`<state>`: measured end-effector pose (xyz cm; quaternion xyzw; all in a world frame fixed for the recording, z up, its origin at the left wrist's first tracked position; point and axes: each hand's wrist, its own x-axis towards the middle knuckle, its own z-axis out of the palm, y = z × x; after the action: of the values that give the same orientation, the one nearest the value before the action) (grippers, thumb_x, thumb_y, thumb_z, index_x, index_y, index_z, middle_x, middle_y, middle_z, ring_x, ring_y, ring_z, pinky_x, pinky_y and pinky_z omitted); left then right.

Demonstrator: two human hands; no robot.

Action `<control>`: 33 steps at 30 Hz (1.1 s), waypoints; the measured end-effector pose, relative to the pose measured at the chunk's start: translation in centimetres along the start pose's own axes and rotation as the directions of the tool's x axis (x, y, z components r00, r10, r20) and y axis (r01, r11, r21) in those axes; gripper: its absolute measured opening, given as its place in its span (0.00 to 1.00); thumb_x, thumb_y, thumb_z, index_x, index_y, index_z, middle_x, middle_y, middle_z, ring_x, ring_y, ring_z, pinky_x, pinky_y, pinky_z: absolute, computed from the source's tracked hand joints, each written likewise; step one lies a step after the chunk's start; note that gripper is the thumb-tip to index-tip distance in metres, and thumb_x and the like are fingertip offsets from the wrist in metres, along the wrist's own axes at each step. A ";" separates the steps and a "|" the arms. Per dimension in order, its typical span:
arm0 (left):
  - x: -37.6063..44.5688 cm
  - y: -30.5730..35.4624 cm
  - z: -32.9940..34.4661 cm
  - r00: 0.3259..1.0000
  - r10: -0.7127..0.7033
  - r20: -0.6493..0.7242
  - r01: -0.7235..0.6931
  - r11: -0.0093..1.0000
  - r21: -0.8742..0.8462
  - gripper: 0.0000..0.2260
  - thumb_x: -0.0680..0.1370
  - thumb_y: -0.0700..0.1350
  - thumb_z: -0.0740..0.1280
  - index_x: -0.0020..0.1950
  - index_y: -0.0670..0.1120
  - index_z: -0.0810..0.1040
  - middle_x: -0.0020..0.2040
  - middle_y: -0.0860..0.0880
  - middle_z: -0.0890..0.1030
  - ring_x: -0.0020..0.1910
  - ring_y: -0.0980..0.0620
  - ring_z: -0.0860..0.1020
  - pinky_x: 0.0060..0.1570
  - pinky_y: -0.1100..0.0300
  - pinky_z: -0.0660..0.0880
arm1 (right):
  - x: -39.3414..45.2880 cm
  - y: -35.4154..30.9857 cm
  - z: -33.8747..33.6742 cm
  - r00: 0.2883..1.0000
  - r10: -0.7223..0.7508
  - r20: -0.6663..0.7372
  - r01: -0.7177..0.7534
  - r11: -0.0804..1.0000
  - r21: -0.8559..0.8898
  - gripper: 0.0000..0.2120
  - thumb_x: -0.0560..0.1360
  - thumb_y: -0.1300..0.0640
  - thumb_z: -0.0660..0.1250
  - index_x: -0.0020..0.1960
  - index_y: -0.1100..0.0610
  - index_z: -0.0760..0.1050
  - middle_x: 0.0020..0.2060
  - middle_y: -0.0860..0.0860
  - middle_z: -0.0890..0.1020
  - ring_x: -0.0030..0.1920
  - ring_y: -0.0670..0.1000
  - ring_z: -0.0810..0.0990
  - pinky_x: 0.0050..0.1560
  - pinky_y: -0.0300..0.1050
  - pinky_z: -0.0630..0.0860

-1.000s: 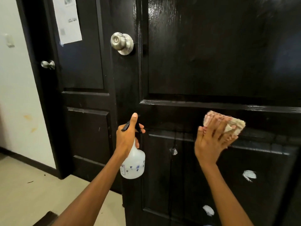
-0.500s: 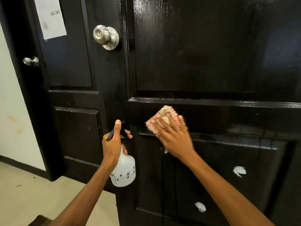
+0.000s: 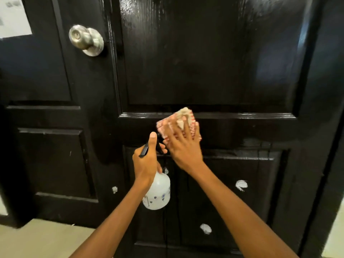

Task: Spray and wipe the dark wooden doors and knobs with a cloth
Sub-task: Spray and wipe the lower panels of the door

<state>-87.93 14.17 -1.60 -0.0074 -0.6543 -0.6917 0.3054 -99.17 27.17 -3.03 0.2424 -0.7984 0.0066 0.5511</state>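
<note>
Your hands crowd together at the door's (image 3: 204, 62) middle rail, the left hand (image 3: 147, 162) with the spray bottle (image 3: 158, 192) just beside the right hand (image 3: 183, 146). The broad upper panel is open; the knob (image 3: 86, 39) juts out upper left.

The paper sheet (image 3: 14, 17) is cut off by the top and left edges — its print is too blurred to be read. The spray bottle (image 3: 158, 192) neck is hidden by the left hand (image 3: 147, 162); the cloth (image 3: 178, 121) is partly covered by the right hand (image 3: 183, 148).
</note>
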 end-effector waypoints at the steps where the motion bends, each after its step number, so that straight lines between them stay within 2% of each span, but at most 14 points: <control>1: 0.0 0.2 0.2 1.000 -0.001 -0.015 0.001 1.000 -0.014 0.30 0.80 0.67 0.61 0.39 0.42 0.84 0.33 0.41 0.84 0.20 0.44 0.74 0.26 0.54 0.73 | 0.2 0.1 -0.1 0.998 -0.062 -0.015 0.062 0.998 -0.013 0.30 0.82 0.46 0.61 0.81 0.50 0.59 0.81 0.54 0.57 0.80 0.64 0.52 0.76 0.73 0.47; 3: 0.1 0.5 0.6 1.000 0.003 -0.019 -0.003 1.000 -0.028 0.29 0.81 0.65 0.61 0.41 0.41 0.84 0.34 0.43 0.85 0.21 0.44 0.74 0.27 0.54 0.74 | 0.6 1.7 -0.9 0.991 -0.131 -0.037 0.130 0.991 -0.031 0.27 0.84 0.44 0.58 0.81 0.49 0.60 0.81 0.51 0.59 0.81 0.61 0.54 0.77 0.70 0.50; 5: 0.2 0.7 1.1 1.000 0.010 -0.003 -0.010 0.999 -0.034 0.29 0.81 0.65 0.60 0.43 0.41 0.84 0.39 0.44 0.87 0.21 0.44 0.74 0.28 0.53 0.74 | -0.2 5.1 -1.8 0.992 -0.104 -0.071 0.100 0.994 -0.050 0.26 0.83 0.44 0.60 0.79 0.48 0.64 0.78 0.51 0.66 0.79 0.61 0.60 0.76 0.70 0.53; 8: 0.2 0.8 1.5 1.000 -0.002 0.003 0.002 0.999 -0.032 0.30 0.82 0.66 0.59 0.44 0.40 0.84 0.40 0.44 0.87 0.20 0.45 0.73 0.28 0.53 0.74 | -2.8 11.6 -3.9 0.965 0.219 -0.148 -0.234 0.967 -0.098 0.27 0.82 0.42 0.59 0.79 0.49 0.64 0.78 0.54 0.67 0.77 0.65 0.61 0.77 0.69 0.48; 10: 0.2 0.7 1.2 1.000 -0.014 -0.004 0.014 1.000 -0.026 0.31 0.81 0.66 0.59 0.44 0.39 0.84 0.41 0.44 0.87 0.20 0.45 0.73 0.27 0.53 0.74 | -5.4 15.0 -5.5 0.865 0.473 -0.167 -0.489 0.870 -0.068 0.28 0.84 0.41 0.53 0.81 0.48 0.57 0.80 0.54 0.61 0.79 0.65 0.56 0.78 0.69 0.46; 12: 0.4 0.9 1.1 1.000 -0.023 -0.006 0.023 0.999 -0.031 0.31 0.80 0.67 0.60 0.45 0.39 0.84 0.41 0.44 0.87 0.20 0.47 0.73 0.26 0.54 0.74 | -6.8 16.9 -6.6 0.737 0.655 -0.164 -0.665 0.747 -0.004 0.29 0.84 0.42 0.52 0.83 0.49 0.52 0.81 0.53 0.56 0.79 0.67 0.53 0.77 0.71 0.48; 14: 0.6 1.3 1.3 1.000 -0.020 0.007 0.020 0.999 -0.032 0.31 0.81 0.65 0.60 0.45 0.38 0.84 0.41 0.43 0.87 0.19 0.48 0.73 0.23 0.57 0.73 | -6.6 17.3 -6.9 0.644 0.744 -0.176 -0.747 0.662 0.062 0.29 0.85 0.43 0.52 0.83 0.51 0.51 0.82 0.54 0.54 0.80 0.67 0.51 0.76 0.72 0.49; 16: 0.4 1.4 1.8 1.000 -0.019 0.016 0.019 0.999 -0.035 0.31 0.80 0.66 0.60 0.46 0.38 0.84 0.40 0.43 0.87 0.20 0.49 0.73 0.22 0.58 0.73 | -5.2 16.3 -6.7 0.613 0.764 -0.201 -0.764 0.638 0.096 0.28 0.86 0.44 0.52 0.82 0.52 0.54 0.81 0.55 0.56 0.80 0.68 0.52 0.75 0.74 0.50; 18: 0.2 1.4 2.0 1.000 -0.013 0.011 0.013 0.999 -0.034 0.32 0.79 0.67 0.59 0.46 0.38 0.83 0.40 0.43 0.87 0.20 0.49 0.73 0.23 0.58 0.74 | -3.6 13.9 -6.0 0.674 0.705 -0.220 -0.707 0.702 0.084 0.26 0.85 0.45 0.54 0.81 0.53 0.60 0.80 0.56 0.61 0.78 0.68 0.55 0.74 0.74 0.51; 21: 0.2 1.5 1.4 0.999 0.008 -0.039 -0.009 1.000 -0.020 0.32 0.79 0.68 0.59 0.45 0.39 0.83 0.41 0.44 0.87 0.20 0.47 0.73 0.26 0.57 0.75 | -1.1 8.5 -4.2 0.848 0.477 -0.231 -0.485 0.874 0.026 0.24 0.84 0.46 0.57 0.78 0.52 0.66 0.78 0.55 0.66 0.78 0.68 0.60 0.75 0.73 0.52; 23: 0.6 1.7 0.5 0.996 0.030 -0.090 -0.031 1.000 -0.004 0.30 0.82 0.66 0.59 0.45 0.39 0.83 0.41 0.44 0.87 0.20 0.46 0.73 0.25 0.56 0.74 | 0.9 5.3 -3.3 0.912 0.337 -0.232 -0.338 0.940 0.036 0.24 0.83 0.47 0.61 0.77 0.51 0.68 0.77 0.54 0.67 0.78 0.66 0.59 0.75 0.73 0.53; 25: 0.9 1.9 -1.0 0.988 0.046 -0.148 -0.044 0.999 0.019 0.30 0.83 0.65 0.59 0.44 0.40 0.83 0.41 0.44 0.87 0.20 0.45 0.73 0.26 0.55 0.73 | 2.7 2.6 -2.5 0.949 0.218 -0.228 -0.216 0.976 0.034 0.24 0.82 0.49 0.63 0.77 0.52 0.69 0.78 0.53 0.67 0.79 0.64 0.58 0.75 0.72 0.54; 28: 1.1 2.3 -3.4 0.973 0.060 -0.224 -0.048 0.997 0.057 0.30 0.83 0.65 0.59 0.44 0.40 0.84 0.41 0.44 0.87 0.21 0.44 0.74 0.24 0.56 0.73 | 5.5 -0.7 -1.5 0.989 0.056 -0.138 -0.049 0.997 0.055 0.25 0.80 0.53 0.63 0.77 0.53 0.68 0.78 0.51 0.66 0.80 0.63 0.56 0.76 0.72 0.50; 33: 1.2 2.8 -6.2 0.946 0.095 -0.310 -0.063 0.992 0.111 0.29 0.83 0.65 0.59 0.44 0.41 0.84 0.40 0.44 0.87 0.20 0.45 0.74 0.24 0.57 0.73 | 10.3 -7.4 -0.5 0.992 -0.129 0.007 0.128 0.988 0.092 0.26 0.81 0.54 0.60 0.78 0.55 0.67 0.79 0.53 0.64 0.81 0.63 0.53 0.75 0.73 0.46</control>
<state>-85.28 8.12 0.51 0.0917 -0.6300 -0.6379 0.4333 -98.68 16.91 4.35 0.3183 -0.7834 0.0060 0.5337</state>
